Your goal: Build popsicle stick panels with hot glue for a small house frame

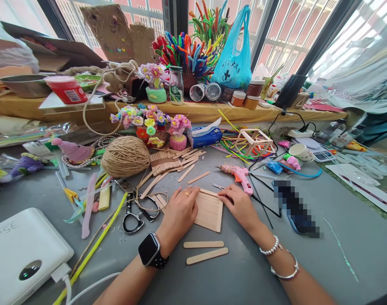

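Observation:
A flat panel of glued wooden sticks (210, 212) lies on the grey table in front of me. My left hand (179, 214), with a ring and a black watch on the wrist, presses flat on the panel's left side. My right hand (241, 206), bracelets on its wrist, rests fingers-down on the panel's right edge. Two loose wooden sticks (206, 250) lie just below the panel. A pink glue gun (239, 174) sits right behind my right hand.
Black scissors (134, 212) and a twine ball (125, 156) lie to the left, with a pile of sticks (168, 163) behind. A phone (297, 209) lies right. A white power bank (20, 250) is at front left. A stick cube frame (253, 142) stands behind.

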Available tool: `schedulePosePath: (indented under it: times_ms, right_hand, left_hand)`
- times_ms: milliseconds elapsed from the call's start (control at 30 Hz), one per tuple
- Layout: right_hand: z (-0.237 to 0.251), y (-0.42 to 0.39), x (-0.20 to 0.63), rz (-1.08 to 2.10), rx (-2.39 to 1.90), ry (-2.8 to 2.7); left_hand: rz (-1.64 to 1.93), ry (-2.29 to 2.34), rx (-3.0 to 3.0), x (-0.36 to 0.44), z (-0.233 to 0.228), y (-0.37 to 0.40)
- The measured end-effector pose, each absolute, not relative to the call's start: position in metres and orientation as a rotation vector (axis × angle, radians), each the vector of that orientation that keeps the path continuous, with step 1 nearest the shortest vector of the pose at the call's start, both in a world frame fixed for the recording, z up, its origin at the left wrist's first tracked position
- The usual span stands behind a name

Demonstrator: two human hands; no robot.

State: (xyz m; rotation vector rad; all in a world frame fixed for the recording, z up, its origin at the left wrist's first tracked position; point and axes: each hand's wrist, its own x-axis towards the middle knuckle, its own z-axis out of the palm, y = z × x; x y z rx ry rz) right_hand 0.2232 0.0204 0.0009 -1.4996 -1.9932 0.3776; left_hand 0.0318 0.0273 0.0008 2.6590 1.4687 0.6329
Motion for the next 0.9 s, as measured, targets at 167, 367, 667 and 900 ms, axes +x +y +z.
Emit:
schedulePosePath:
  times_ms: [167, 367, 667, 900]
  right_hand:
    - [0.0002, 0.0195, 0.2235, 0.387, -1.506, -1.986]
    - [0.0010, 0.0182, 0.2250, 0.392, -1.510, -1.993]
    - [0.0018, 0.0182, 0.2252, 0.382, -1.503, -2.003]
    - [0.0060, 0.0155, 0.2304, 0.350, -1.519, -2.046]
  left_hand:
    - [0.670, 1.473, 2.659, 0.0321, 0.0032, 0.0260]
    - [0.672, 1.468, 2.653, 0.0327, 0.0040, 0.0253]
    - [0.649, 1.457, 2.660, 0.0326, 0.0044, 0.0255]
    - [0.703, 1.490, 2.623, 0.0307, -0.0012, 0.0284]
